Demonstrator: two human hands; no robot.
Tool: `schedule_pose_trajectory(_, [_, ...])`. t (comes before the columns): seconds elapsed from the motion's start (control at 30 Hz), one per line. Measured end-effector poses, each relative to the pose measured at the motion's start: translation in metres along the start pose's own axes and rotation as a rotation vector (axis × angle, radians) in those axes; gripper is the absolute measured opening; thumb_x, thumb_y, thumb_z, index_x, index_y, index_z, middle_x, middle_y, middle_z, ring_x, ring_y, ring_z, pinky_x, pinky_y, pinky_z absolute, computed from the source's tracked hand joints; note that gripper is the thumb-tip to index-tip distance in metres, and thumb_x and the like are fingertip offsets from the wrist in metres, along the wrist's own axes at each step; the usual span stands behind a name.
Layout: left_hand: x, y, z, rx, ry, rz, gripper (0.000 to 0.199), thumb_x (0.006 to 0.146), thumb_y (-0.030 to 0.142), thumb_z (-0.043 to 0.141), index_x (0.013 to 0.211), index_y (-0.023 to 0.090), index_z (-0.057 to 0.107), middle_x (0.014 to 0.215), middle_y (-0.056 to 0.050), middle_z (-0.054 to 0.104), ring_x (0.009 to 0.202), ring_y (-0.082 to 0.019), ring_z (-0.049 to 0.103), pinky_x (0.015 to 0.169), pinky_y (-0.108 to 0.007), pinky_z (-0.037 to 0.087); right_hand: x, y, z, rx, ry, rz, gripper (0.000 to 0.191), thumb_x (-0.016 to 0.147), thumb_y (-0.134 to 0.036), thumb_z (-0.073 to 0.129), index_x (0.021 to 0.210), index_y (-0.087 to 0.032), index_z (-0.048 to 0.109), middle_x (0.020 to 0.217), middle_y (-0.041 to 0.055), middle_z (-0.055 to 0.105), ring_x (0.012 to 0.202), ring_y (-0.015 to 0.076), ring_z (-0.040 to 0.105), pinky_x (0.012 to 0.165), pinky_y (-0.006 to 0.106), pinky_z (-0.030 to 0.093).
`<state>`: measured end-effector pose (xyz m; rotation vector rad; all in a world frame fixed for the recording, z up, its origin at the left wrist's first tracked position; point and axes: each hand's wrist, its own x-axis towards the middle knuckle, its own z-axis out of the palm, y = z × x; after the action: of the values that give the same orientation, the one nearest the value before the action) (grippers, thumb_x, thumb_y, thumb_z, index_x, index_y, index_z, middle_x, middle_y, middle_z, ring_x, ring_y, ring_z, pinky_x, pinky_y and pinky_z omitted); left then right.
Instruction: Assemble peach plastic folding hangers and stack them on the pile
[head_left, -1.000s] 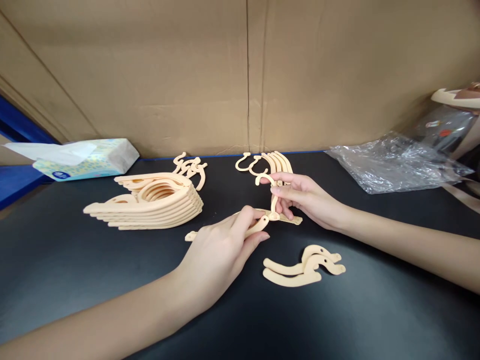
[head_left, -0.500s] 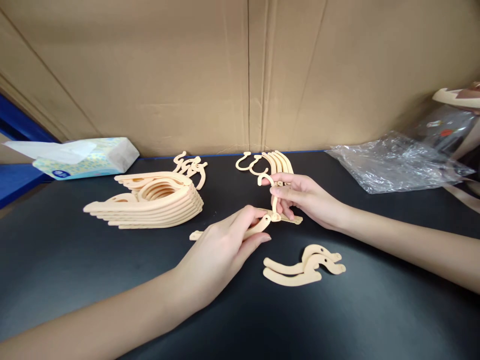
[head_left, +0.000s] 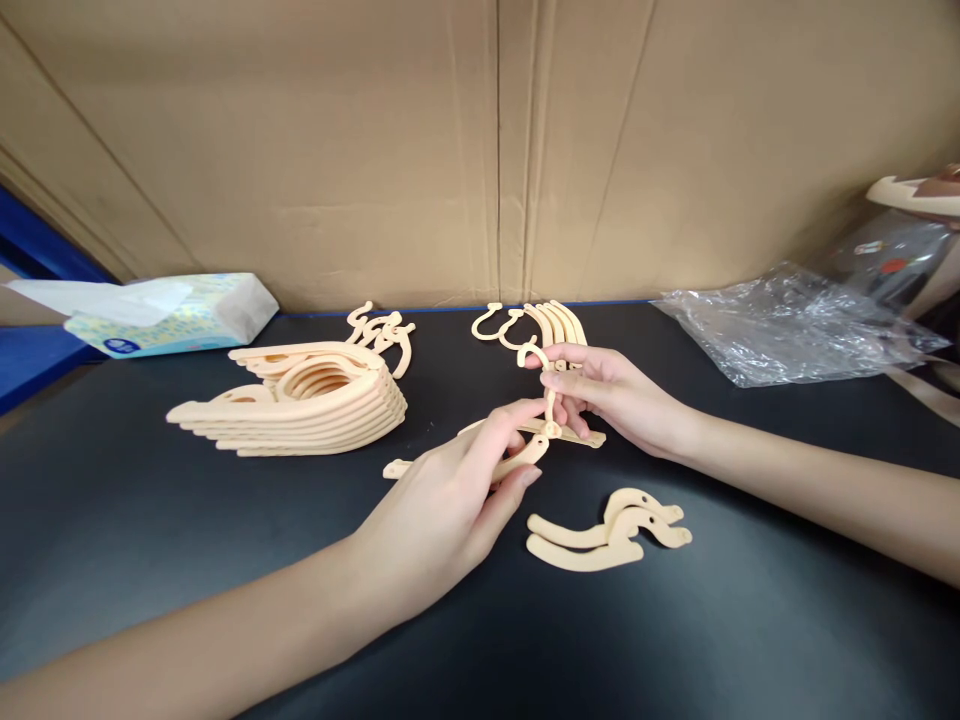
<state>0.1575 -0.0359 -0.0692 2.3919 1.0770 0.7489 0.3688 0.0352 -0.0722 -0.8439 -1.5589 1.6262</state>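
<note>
My right hand point(head_left: 611, 392) pinches a beige plastic hanger hook point(head_left: 533, 352), its curve pointing up and its lower end meeting the other pieces. In my left hand point(head_left: 457, 480) is a curved beige hanger arm point(head_left: 523, 458), whose holed end touches or nearly touches the foot of the hook. My left fingers hide its middle. Another hanger arm point(head_left: 581, 436) extends behind the hook's foot, partly covered by my hands. Whether these pieces are joined I cannot tell. Two loose hanger arms point(head_left: 589, 558) lie nested on the black tabletop in front of my right hand.
At left is a stack of several hanger pieces point(head_left: 300, 410). Loose hooks point(head_left: 386, 332) lie behind it, and more hooks and curved arms point(head_left: 555, 322) lie at the back. A tissue pack point(head_left: 187, 315), a clear plastic bag point(head_left: 765, 330) and a cardboard wall point(head_left: 337, 150) border the table.
My left hand has moved the hanger arm slightly right, bringing its holed end closer against the foot of the hook. My right hand has barely moved.
</note>
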Motion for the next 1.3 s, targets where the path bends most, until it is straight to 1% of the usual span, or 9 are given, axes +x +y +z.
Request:
schedule_pose_trajectory(0.07, [0.0008,-0.0002,0.0000,0.019,-0.004,0.047,0.044,0.099,0.017,0.044,0.139,0.029,0.034,0.111,0.001,0.062,0.098,-0.011,0.065,0.090,-0.024,0.053,0.0007,-0.0005,0.0005,-0.013,0.001,-0.003,0.031,0.090,-0.032,0.064,0.117,-0.017,0.060,0.059,-0.0041,0.063,0.044,0.0073,0.053,0.043,0.018,0.041])
schedule_pose_trajectory(0.17, [0.0030,0.0008,-0.0009,0.052,-0.024,0.104,0.041,0.099,0.014,0.044,0.136,0.029,0.040,0.122,0.000,0.061,0.108,-0.012,0.061,0.095,-0.023,0.050,0.0010,-0.0018,0.0016,-0.038,0.003,0.002,0.030,0.090,-0.033,0.064,0.115,-0.016,0.060,0.059,-0.0039,0.063,0.044,0.0078,0.054,0.042,0.019,0.042])
schedule_pose_trajectory(0.47, [0.0032,0.0022,-0.0019,0.057,-0.043,0.101,0.036,0.099,0.013,0.042,0.133,0.023,0.043,0.131,-0.003,0.060,0.113,-0.014,0.061,0.095,-0.027,0.051,-0.0006,-0.0026,0.0028,-0.068,0.021,0.004,0.026,0.090,-0.033,0.063,0.110,-0.016,0.060,0.053,-0.0064,0.058,0.042,0.0075,0.053,0.041,0.019,0.039])
schedule_pose_trajectory(0.63, [0.0031,0.0010,-0.0011,0.048,-0.043,0.102,0.035,0.099,0.014,0.041,0.132,0.023,0.044,0.132,-0.004,0.060,0.111,-0.016,0.063,0.092,-0.029,0.053,-0.0012,-0.0032,0.0033,-0.076,0.040,-0.001,0.029,0.089,-0.034,0.063,0.112,-0.016,0.060,0.054,-0.0056,0.060,0.042,0.0082,0.054,0.043,0.020,0.041])
schedule_pose_trajectory(0.83, [0.0033,-0.0007,0.0006,0.058,-0.028,0.097,0.029,0.099,0.014,0.043,0.127,0.021,0.047,0.130,-0.003,0.062,0.111,-0.013,0.063,0.092,-0.025,0.052,-0.0024,-0.0039,0.0032,-0.097,0.053,-0.009,0.029,0.090,-0.033,0.063,0.112,-0.015,0.061,0.054,-0.0042,0.061,0.043,0.0084,0.053,0.043,0.020,0.041])
schedule_pose_trajectory(0.97, [0.0034,-0.0006,0.0008,0.060,-0.025,0.100,0.031,0.099,0.014,0.045,0.129,0.022,0.045,0.131,-0.001,0.061,0.113,-0.012,0.061,0.094,-0.023,0.050,-0.0022,-0.0037,0.0027,-0.071,0.044,-0.005,0.027,0.090,-0.032,0.062,0.111,-0.015,0.061,0.054,-0.0045,0.061,0.043,0.0081,0.053,0.043,0.020,0.041])
schedule_pose_trajectory(1.17, [0.0020,0.0006,-0.0001,0.021,-0.021,0.040,0.030,0.099,0.016,0.046,0.128,0.025,0.045,0.126,0.000,0.062,0.108,-0.012,0.063,0.094,-0.023,0.052,-0.0014,-0.0028,0.0025,-0.034,0.026,-0.023,0.031,0.090,-0.032,0.063,0.117,-0.018,0.060,0.060,-0.0042,0.061,0.051,0.0097,0.056,0.048,0.021,0.044])
schedule_pose_trajectory(1.23, [0.0019,0.0004,-0.0004,0.004,-0.016,0.013,0.029,0.099,0.018,0.047,0.128,0.026,0.046,0.122,0.001,0.062,0.106,-0.012,0.064,0.093,-0.023,0.052,-0.0015,-0.0029,0.0023,-0.032,0.020,-0.025,0.027,0.090,-0.032,0.064,0.113,-0.019,0.061,0.061,-0.0042,0.060,0.054,0.0094,0.055,0.051,0.021,0.045])
schedule_pose_trajectory(1.3, [0.0020,0.0000,-0.0007,-0.009,-0.012,-0.019,0.029,0.099,0.020,0.048,0.128,0.027,0.047,0.117,0.002,0.064,0.101,-0.011,0.065,0.089,-0.021,0.052,-0.0014,-0.0033,0.0022,-0.047,0.009,-0.031,0.020,0.089,-0.033,0.065,0.102,-0.018,0.064,0.064,-0.0038,0.060,0.056,0.0085,0.055,0.055,0.021,0.045])
